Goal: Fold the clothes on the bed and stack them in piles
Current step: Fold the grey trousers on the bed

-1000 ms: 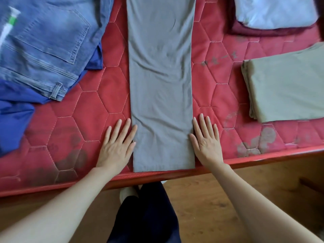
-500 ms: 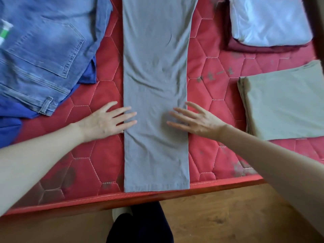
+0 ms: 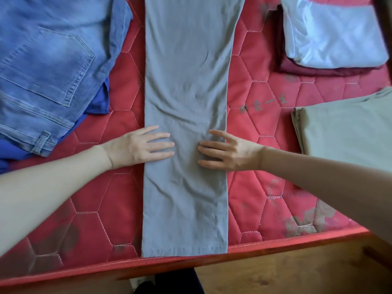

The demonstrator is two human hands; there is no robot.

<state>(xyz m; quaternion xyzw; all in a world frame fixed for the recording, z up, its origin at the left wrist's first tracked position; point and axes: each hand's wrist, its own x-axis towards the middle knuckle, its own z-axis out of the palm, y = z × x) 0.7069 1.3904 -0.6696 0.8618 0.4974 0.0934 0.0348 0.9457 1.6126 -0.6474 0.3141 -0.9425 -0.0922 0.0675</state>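
Observation:
A long grey garment (image 3: pixel 186 85) lies flat in a narrow strip down the middle of the red quilted mattress (image 3: pixel 265 115), its hem at the near edge. My left hand (image 3: pixel 141 148) rests flat on its left side, fingers straight and pointing right. My right hand (image 3: pixel 228 152) rests on its right side, fingers spread and pointing left. Both sit about halfway along the visible strip. Neither hand grips the cloth.
Blue jeans (image 3: pixel 48 66) lie over a blue garment (image 3: pixel 99 102) at the back left. A folded white piece (image 3: pixel 333 37) on a maroon one (image 3: pixel 318 70) sits at the back right, a folded olive piece (image 3: pixel 347 126) at the right. Wooden floor (image 3: pixel 297 270) lies below the bed edge.
Both hands moved up from the hem along the garment's edges, then inward onto the cloth. The fingers now point toward each other.

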